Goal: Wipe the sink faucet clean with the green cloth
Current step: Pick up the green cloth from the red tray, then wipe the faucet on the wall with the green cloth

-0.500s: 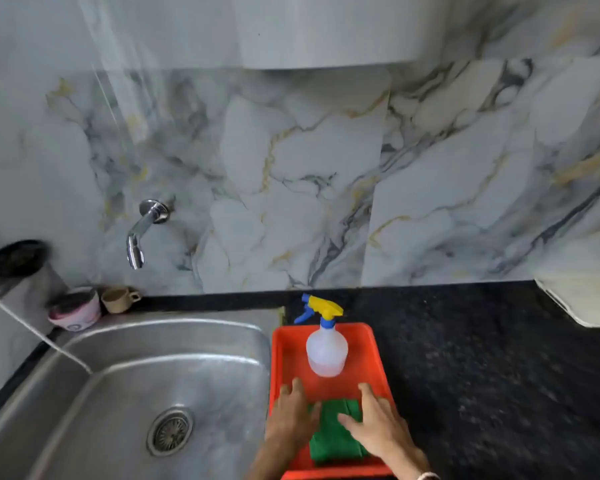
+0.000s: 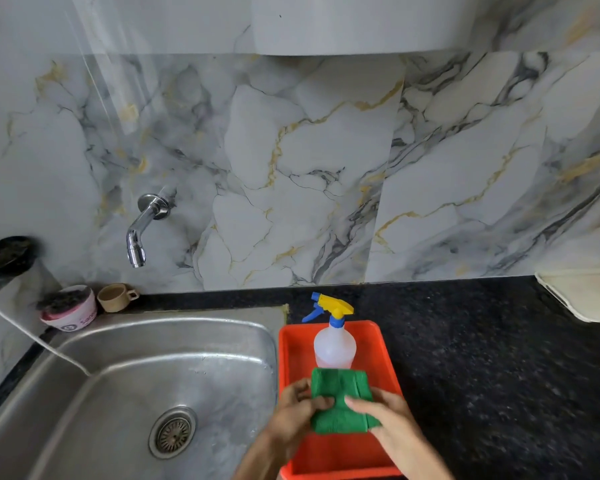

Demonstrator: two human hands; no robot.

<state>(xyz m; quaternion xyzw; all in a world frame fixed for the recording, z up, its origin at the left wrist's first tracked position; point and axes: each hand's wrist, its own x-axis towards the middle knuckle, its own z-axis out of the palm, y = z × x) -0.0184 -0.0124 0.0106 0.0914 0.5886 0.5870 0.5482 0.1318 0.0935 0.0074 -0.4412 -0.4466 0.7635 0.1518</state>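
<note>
A chrome faucet [image 2: 142, 225] juts from the marble wall above the steel sink [image 2: 125, 375], at the left. The folded green cloth [image 2: 340, 400] is lifted just above the orange tray [image 2: 387, 362], held from both sides. My left hand [image 2: 293, 414] grips its left edge and my right hand [image 2: 392, 420] grips its right edge, thumbs on top. Both hands are low in the view, well right of and below the faucet.
A clear spray bottle [image 2: 334, 341] with a yellow and blue trigger stands at the back of the tray. A pink tub [image 2: 68, 310] and a small tan cup [image 2: 115, 297] sit behind the sink. A white tray [image 2: 586, 292] lies on the black counter [image 2: 499, 358] at far right.
The cloth lay flat in the tray under both hands; now both hands have taken hold of it and raised it off the tray.
</note>
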